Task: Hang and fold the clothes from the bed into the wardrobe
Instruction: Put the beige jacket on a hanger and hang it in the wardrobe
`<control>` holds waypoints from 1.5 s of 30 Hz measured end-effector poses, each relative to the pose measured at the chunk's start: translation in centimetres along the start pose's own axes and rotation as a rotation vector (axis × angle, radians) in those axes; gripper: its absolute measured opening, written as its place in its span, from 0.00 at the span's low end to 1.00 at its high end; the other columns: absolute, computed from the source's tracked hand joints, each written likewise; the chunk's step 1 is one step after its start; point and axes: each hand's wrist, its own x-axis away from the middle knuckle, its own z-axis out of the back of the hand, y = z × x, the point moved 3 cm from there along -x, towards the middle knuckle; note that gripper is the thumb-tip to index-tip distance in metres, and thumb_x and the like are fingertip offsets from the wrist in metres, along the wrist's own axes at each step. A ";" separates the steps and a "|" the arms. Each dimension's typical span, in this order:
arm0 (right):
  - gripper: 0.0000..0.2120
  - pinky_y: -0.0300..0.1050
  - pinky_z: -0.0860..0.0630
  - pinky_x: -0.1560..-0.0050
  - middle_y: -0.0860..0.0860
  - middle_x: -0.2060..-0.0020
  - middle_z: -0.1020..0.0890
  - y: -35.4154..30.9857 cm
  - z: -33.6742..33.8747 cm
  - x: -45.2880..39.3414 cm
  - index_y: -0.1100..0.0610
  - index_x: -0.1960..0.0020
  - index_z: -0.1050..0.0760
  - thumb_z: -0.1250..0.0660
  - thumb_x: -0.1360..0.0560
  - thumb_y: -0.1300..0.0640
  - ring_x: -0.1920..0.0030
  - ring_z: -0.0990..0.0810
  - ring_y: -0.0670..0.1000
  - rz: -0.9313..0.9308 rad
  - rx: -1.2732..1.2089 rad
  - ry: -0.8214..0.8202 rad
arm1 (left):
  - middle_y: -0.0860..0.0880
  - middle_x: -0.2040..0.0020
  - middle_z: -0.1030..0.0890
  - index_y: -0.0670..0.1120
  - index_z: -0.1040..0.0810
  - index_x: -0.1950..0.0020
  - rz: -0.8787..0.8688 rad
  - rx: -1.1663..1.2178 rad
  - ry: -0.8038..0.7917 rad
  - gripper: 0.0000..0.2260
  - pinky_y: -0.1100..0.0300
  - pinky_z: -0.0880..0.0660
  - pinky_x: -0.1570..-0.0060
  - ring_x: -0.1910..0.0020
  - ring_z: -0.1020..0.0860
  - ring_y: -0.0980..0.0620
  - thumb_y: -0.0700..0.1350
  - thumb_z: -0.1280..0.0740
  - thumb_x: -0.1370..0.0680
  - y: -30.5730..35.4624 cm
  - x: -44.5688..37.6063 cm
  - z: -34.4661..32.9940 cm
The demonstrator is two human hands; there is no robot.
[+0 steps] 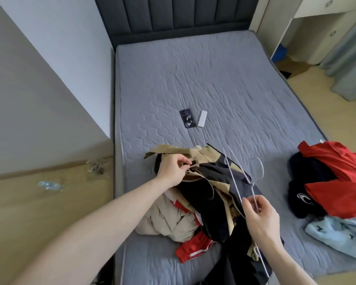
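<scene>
A: Nearest, at five o'clock, the right hand (260, 212) has thumb and fingertips pinched together on the thin wire of a white hanger (255, 177). That hold looks light. The hanger's long arm runs down past the wrist, so if the garment tugs, I'd expect the wire to swing or slip out.

B: And the left hand (173, 169)?

A: Toward the middle, about ten o'clock from the right one, its fingers are curled and clamped on the tan edge of the black and tan jacket (212, 188). The jacket lies on top of the clothes pile (173, 223), with cream and red pieces under it. Lift it carelessly and it may drag those off the near edge of the bed (214, 79).

B: Anything else to snag?

A: The hook sits over the dark cloth; it could catch a fold rather than the collar. Out at three o'clock a second heap (333, 182), red, navy and pale blue, rests on the bed's right edge, partly over the floor side, so a jolt might tip it.

B: Farther up?

A: At twelve o'clock, a phone (187, 118) and a white remote (202, 118) lie side by side, well apart from the clothes. A flung sleeve could sweep them.
</scene>
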 end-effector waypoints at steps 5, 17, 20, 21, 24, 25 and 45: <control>0.11 0.46 0.25 0.63 0.40 0.61 0.20 -5.1 0.0 5.0 0.44 0.57 0.29 0.25 0.29 0.49 0.62 0.22 0.42 0.092 0.039 -0.095 | 0.60 0.57 0.14 0.55 0.15 0.56 -0.062 0.190 0.149 0.07 0.69 0.25 0.58 0.63 0.21 0.61 0.41 0.24 0.24 1.7 9.9 11.7; 0.27 0.31 0.31 0.61 0.35 0.47 0.22 -21.1 -6.4 23.5 0.43 0.49 0.33 0.18 0.35 0.40 0.57 0.24 0.34 0.562 0.123 -0.460 | 0.49 0.58 0.14 0.56 0.14 0.53 -0.284 0.423 0.324 0.06 0.47 0.20 0.58 0.61 0.19 0.39 0.43 0.26 0.23 3.1 31.4 34.3; 0.28 0.31 0.31 0.61 0.34 0.46 0.23 -25.6 -9.0 29.4 0.45 0.51 0.34 0.17 0.36 0.40 0.54 0.24 0.34 0.656 0.105 -0.466 | 0.51 0.57 0.13 0.53 0.14 0.54 -0.337 0.433 0.262 0.08 0.56 0.22 0.57 0.58 0.17 0.43 0.39 0.26 0.23 1.7 36.1 39.0; 0.29 0.31 0.30 0.61 0.33 0.42 0.23 -27.1 -9.9 31.2 0.46 0.51 0.35 0.17 0.35 0.40 0.53 0.23 0.36 0.673 0.082 -0.478 | 0.53 0.57 0.13 0.53 0.14 0.54 -0.350 0.431 0.238 0.09 0.61 0.22 0.56 0.59 0.17 0.47 0.38 0.26 0.23 1.1 37.7 40.5; 0.30 0.33 0.28 0.67 0.24 0.40 0.24 -31.3 -12.7 36.6 0.47 0.52 0.37 0.17 0.36 0.41 0.64 0.22 0.39 0.743 -0.009 -0.536 | 0.55 0.58 0.14 0.53 0.14 0.53 -0.372 0.405 0.182 0.09 0.65 0.23 0.57 0.60 0.19 0.56 0.37 0.26 0.23 -1.0 41.8 44.2; 0.29 0.33 0.28 0.70 0.23 0.44 0.23 -32.5 -13.6 38.3 0.47 0.52 0.36 0.17 0.36 0.42 0.69 0.23 0.40 0.754 -0.040 -0.562 | 0.55 0.58 0.14 0.53 0.14 0.53 -0.375 0.399 0.183 0.09 0.63 0.22 0.56 0.60 0.19 0.55 0.38 0.26 0.23 -1.7 43.0 45.3; 0.35 0.35 0.31 0.68 0.40 0.62 0.28 -42.8 -21.6 58.5 0.54 0.53 0.35 0.17 0.41 0.36 0.64 0.31 0.42 0.859 0.029 -0.802 | 0.54 0.61 0.17 0.47 0.16 0.63 -0.380 0.810 0.929 0.16 0.61 0.19 0.57 0.57 0.18 0.55 0.30 0.32 0.21 -7.7 58.0 63.1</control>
